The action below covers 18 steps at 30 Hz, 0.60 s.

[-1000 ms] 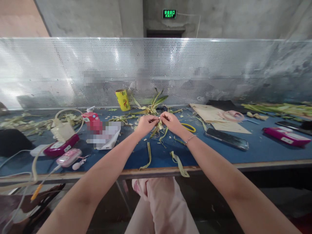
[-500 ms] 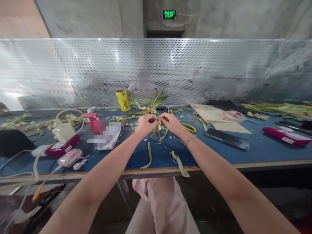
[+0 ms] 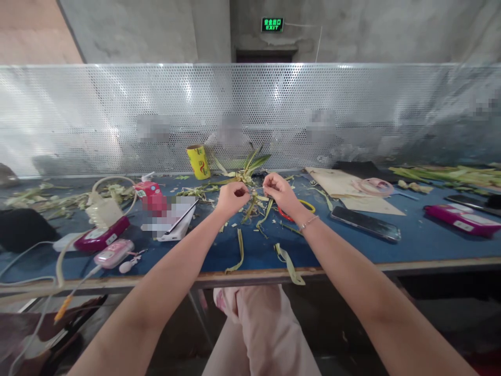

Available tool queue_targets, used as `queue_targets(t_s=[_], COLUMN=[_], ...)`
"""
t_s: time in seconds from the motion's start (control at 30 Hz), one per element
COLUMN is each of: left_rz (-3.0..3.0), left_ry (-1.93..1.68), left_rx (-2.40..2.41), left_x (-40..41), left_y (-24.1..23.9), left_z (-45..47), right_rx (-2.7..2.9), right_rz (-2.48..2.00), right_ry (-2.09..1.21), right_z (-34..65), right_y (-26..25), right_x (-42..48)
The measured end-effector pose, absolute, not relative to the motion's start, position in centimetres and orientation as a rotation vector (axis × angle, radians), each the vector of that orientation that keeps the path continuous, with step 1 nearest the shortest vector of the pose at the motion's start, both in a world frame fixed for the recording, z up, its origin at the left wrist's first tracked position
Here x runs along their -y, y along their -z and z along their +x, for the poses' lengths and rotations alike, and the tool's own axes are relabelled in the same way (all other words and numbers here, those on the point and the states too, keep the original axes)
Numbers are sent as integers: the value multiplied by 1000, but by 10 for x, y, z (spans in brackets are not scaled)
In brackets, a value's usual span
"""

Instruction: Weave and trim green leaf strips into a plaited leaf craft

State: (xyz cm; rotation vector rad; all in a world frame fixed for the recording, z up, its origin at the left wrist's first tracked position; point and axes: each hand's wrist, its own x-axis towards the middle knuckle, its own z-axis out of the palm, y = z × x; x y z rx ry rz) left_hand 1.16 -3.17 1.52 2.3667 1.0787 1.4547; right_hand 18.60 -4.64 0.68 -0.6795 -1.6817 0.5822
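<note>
My left hand (image 3: 231, 197) and my right hand (image 3: 277, 190) are raised over the blue table (image 3: 352, 245), fingers pinched, a short gap between them. Both grip a bunch of green and yellowish leaf strips (image 3: 256, 204) whose ends hang down between the hands toward the table. A bracelet is on my right wrist. Cut strips (image 3: 287, 262) lie near the front edge below. A pile of long green leaves (image 3: 246, 168) sits just behind the hands.
A yellow can (image 3: 198, 161) stands at the back. To the left are a pink device (image 3: 100, 235), cables and a white box (image 3: 176, 222). To the right lie a yellow ring (image 3: 307, 205), a black phone (image 3: 366, 223), brown paper and a pink case (image 3: 462, 219). A perforated metal screen runs behind.
My hands have drawn apart: the right hand rose and moved slightly right, the left stayed roughly put. The leaf strips now stretch and hang between them.
</note>
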Motion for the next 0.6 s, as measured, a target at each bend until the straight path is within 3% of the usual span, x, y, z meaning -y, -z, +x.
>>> queue_targets(t_s=[0.33,0.6], left_rz=[2264,1806], left_ry=[-1187,-1036], left_rx=[-811,-781], left_x=[35,27], left_y=[-16,-10], left_z=[14,22], right_rx=[1700,1729], right_rz=[-770,-872], right_ry=[-388,-506], right_z=[186,178], right_y=[-2,2], right_x=[37,38])
